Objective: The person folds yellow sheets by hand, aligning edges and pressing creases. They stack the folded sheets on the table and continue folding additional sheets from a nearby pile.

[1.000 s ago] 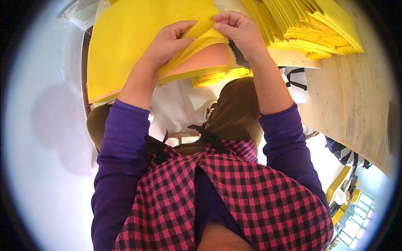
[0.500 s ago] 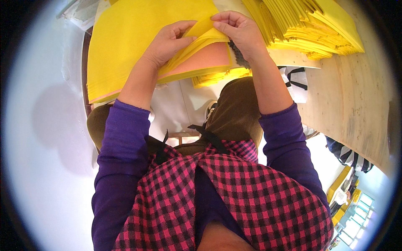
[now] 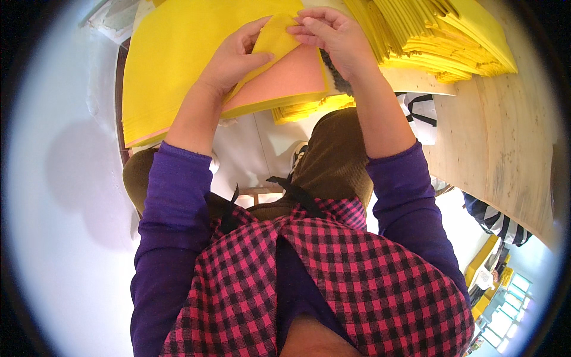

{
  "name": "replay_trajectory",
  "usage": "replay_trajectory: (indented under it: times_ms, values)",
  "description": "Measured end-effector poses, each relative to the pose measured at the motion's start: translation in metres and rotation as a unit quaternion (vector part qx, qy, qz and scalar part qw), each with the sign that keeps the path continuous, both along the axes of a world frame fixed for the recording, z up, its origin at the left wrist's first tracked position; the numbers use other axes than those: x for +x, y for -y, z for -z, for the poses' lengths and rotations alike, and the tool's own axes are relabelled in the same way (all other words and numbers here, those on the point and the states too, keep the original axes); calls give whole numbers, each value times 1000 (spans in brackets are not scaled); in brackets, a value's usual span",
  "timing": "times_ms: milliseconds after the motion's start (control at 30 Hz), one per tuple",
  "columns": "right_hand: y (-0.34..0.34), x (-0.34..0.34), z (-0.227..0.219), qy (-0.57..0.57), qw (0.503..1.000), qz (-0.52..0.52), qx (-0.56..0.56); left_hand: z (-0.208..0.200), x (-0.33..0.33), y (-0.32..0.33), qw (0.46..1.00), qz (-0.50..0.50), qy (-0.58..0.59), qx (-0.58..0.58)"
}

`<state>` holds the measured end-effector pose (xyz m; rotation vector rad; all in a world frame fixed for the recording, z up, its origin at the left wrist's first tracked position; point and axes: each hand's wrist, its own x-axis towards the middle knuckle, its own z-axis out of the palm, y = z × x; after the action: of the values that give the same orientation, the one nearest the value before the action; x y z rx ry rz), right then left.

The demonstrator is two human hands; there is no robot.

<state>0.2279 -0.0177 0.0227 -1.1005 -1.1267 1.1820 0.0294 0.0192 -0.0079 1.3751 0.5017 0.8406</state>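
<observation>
Yellow sheet stack point(image 3: 172, 77) lies at near edge of counter point(image 3: 488, 137); only near right corner turned up as flap point(image 3: 275, 33), pink layer point(image 3: 279, 80) bared, rest flat; left hand point(image 3: 238, 53) fingers clamped on flap; right hand point(image 3: 339, 38) fingers at tip, pinching cannot tell.

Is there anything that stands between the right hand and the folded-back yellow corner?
Nothing visible does. The right hand is at the edge of the folded-back yellow corner; whether it touches is hard to tell. The left hand grips the corner's opposite side, and the pink surface lies below.
</observation>
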Motion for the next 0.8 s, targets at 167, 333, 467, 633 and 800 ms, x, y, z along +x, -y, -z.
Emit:
replay_trajectory:
  times_ms: [167, 333, 467, 633, 800]
  values:
    - [21, 19, 1, 160, 987, 15, 16, -1, 0, -1, 999, -12, -26, -17]
    - [40, 38, 0, 391, 915, -104, 2, -3, 1, 0, 1000, 5, -3, -23]
    - [44, 33, 10, 386, 915, -116, 34, -5, 1, 2, 1000, 2, -8, -27]
    - [39, 32, 18, 398, 911, -103, 33, -4, 1, 1, 999, -2, -21, -30]
    - [36, 32, 23, 394, 912, -97, 57, -5, -1, -2, 999, 23, -40, -26]
